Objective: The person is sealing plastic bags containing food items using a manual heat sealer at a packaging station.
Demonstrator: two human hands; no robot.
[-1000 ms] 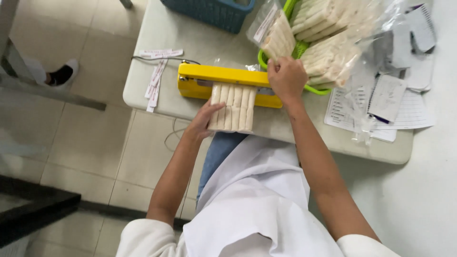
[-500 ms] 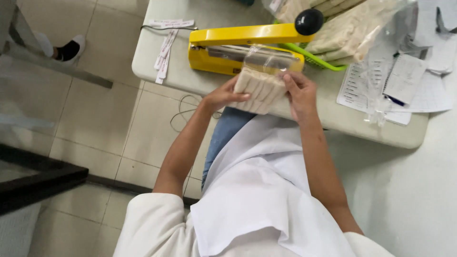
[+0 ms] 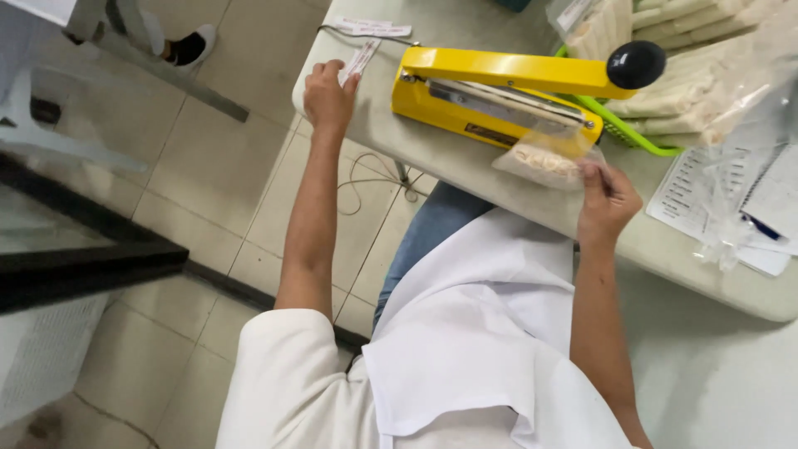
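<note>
The left hand (image 3: pixel 328 96) has let go of the clear plastic bag of pale sticks (image 3: pixel 544 158) and moved to a small white paper slip (image 3: pixel 359 60) left of the yellow sealing machine with a black knob (image 3: pixel 507 96), fingers pinching it. The right hand (image 3: pixel 607 199) holds the bag by its edge, right in front of the machine on the pale grey table (image 3: pixel 465 166)

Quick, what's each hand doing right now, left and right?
Left hand: closed on a paper label strip at the table edge.
Right hand: holding a clear bag of pale sticks beside the yellow sealer.
</note>
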